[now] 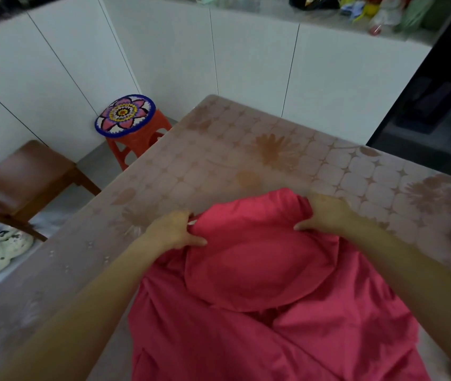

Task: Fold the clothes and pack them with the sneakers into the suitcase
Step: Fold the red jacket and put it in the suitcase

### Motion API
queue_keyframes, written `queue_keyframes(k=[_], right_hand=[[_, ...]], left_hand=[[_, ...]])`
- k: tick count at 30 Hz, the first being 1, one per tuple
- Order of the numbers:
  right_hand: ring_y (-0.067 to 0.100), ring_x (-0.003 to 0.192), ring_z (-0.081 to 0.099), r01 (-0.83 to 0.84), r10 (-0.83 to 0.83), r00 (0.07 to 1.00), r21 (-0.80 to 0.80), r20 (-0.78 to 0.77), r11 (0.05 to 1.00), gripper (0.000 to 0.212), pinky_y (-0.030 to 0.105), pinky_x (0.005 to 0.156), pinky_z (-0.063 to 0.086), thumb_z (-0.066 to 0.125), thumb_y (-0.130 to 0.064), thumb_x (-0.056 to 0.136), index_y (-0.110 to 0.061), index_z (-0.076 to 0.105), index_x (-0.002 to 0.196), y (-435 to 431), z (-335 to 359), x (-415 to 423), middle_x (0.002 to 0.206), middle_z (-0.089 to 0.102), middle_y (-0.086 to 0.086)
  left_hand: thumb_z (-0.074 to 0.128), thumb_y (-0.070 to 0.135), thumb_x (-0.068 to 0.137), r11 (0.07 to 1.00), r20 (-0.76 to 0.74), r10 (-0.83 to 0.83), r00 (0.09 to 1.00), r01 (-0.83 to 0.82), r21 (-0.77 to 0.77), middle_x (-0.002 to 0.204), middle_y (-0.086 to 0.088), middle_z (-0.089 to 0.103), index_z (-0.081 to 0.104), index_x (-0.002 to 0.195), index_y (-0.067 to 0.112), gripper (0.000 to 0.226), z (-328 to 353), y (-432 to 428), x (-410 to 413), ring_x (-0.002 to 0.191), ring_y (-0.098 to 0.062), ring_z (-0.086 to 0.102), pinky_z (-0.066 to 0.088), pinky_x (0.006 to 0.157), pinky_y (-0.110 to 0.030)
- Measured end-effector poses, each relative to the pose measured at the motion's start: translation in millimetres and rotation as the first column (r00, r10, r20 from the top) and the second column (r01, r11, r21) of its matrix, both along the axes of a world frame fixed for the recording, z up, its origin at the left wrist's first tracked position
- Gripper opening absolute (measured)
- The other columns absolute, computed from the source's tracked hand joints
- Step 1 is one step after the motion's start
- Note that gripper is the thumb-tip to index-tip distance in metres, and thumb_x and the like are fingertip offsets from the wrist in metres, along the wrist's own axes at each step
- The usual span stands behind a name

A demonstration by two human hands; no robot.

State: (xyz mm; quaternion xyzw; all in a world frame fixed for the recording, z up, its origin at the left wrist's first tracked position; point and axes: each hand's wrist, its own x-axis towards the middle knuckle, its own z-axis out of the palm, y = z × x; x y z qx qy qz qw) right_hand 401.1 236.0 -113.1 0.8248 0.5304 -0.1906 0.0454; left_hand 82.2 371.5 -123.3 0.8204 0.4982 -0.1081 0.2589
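Observation:
A pink-red garment lies spread on the table, running from the middle down past the near edge. Its far part is doubled back over the rest as a rounded flap. My left hand grips the left end of that fold, fingers curled into the cloth. On the fold's right end, my right hand grips the fabric in the same way. No suitcase or sneakers are in view.
The table carries a beige floral cover. To its left stand an orange stool with a patterned round cushion and a brown wooden chair. Pale clog shoes lie on the floor. White cabinets line the back; a dark appliance stands right.

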Motion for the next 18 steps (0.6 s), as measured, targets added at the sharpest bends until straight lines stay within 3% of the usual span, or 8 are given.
queue_keyframes(k=[3, 5, 7, 9, 12, 16, 18], right_hand=[[0.027, 0.108, 0.057, 0.011, -0.014, 0.997, -0.038, -0.075, 0.999, 0.066, 0.039, 0.094, 0.045, 0.078, -0.053, 0.065, -0.017, 0.058, 0.117, -6, 10, 1, 0.118, 0.062, 0.005], [0.026, 0.104, 0.059, -0.022, 0.021, 0.996, 0.006, 0.087, 1.0, 0.053, 0.036, 0.09, 0.046, 0.072, -0.054, 0.072, -0.017, 0.06, 0.108, -7, 23, 2, 0.112, 0.063, 0.004], [0.026, 0.103, 0.06, -0.046, 0.016, 0.96, 0.102, 0.279, 0.994, 0.047, 0.036, 0.092, 0.042, 0.064, -0.056, 0.078, -0.018, 0.059, 0.104, -5, 37, 6, 0.11, 0.065, 0.004], [0.028, 0.1, 0.06, -0.021, -0.057, 0.936, 0.218, 0.347, 0.976, 0.044, 0.038, 0.093, 0.036, 0.06, -0.054, 0.082, -0.015, 0.059, 0.102, -1, 51, 12, 0.106, 0.066, 0.008], [0.031, 0.099, 0.06, 0.053, -0.156, 0.939, 0.316, 0.308, 0.947, 0.039, 0.042, 0.098, 0.03, 0.06, -0.051, 0.084, -0.015, 0.06, 0.1, -3, 60, 24, 0.103, 0.066, 0.011], [0.027, 0.105, 0.059, 0.08, -0.13, 0.976, 0.267, 0.176, 0.96, 0.021, 0.049, 0.111, 0.014, 0.057, -0.035, 0.085, -0.024, 0.059, 0.103, -23, 51, 29, 0.106, 0.066, 0.005], [0.027, 0.102, 0.06, 0.067, -0.124, 0.979, 0.321, 0.16, 0.945, 0.015, 0.049, 0.112, 0.013, 0.056, -0.028, 0.085, -0.022, 0.06, 0.098, -31, 50, 29, 0.102, 0.067, 0.006]], left_hand=[[0.076, 0.051, 0.068, 0.995, -0.054, -0.082, 0.995, 0.084, 0.049, 0.116, -0.011, 0.062, 0.059, 0.113, 0.012, 0.062, 16, -3, 10, 0.105, -0.029, 0.058, 0.045, 0.083, -0.032], [0.072, 0.044, 0.077, 0.983, -0.05, -0.054, 0.997, 0.062, 0.173, 0.112, -0.014, 0.062, 0.061, 0.106, 0.01, 0.046, 35, -5, 24, 0.104, -0.032, 0.059, 0.043, 0.078, -0.034], [0.067, 0.044, 0.082, 0.948, -0.036, -0.032, 0.999, 0.042, 0.316, 0.114, -0.014, 0.061, 0.06, 0.109, 0.01, 0.044, 57, -5, 42, 0.107, -0.033, 0.057, 0.044, 0.08, -0.036], [0.065, 0.043, 0.084, 0.904, 0.009, -0.034, 0.999, 0.027, 0.427, 0.113, -0.015, 0.062, 0.06, 0.109, 0.008, 0.042, 75, 0, 58, 0.106, -0.036, 0.057, 0.043, 0.079, -0.038], [0.067, 0.042, 0.083, 0.871, 0.071, -0.065, 0.995, 0.022, 0.49, 0.107, -0.017, 0.061, 0.059, 0.101, 0.008, 0.04, 88, 7, 72, 0.102, -0.038, 0.057, 0.044, 0.077, -0.04], [0.065, 0.037, 0.084, 0.887, 0.046, -0.086, 0.995, 0.055, 0.459, 0.105, -0.012, 0.063, 0.058, 0.098, 0.014, 0.028, 77, 1, 62, 0.101, -0.035, 0.058, 0.045, 0.076, -0.04], [0.063, 0.034, 0.085, 0.881, 0.074, -0.079, 0.994, 0.035, 0.472, 0.103, -0.012, 0.064, 0.057, 0.095, 0.013, 0.023, 75, -3, 55, 0.1, -0.036, 0.059, 0.045, 0.075, -0.039]])
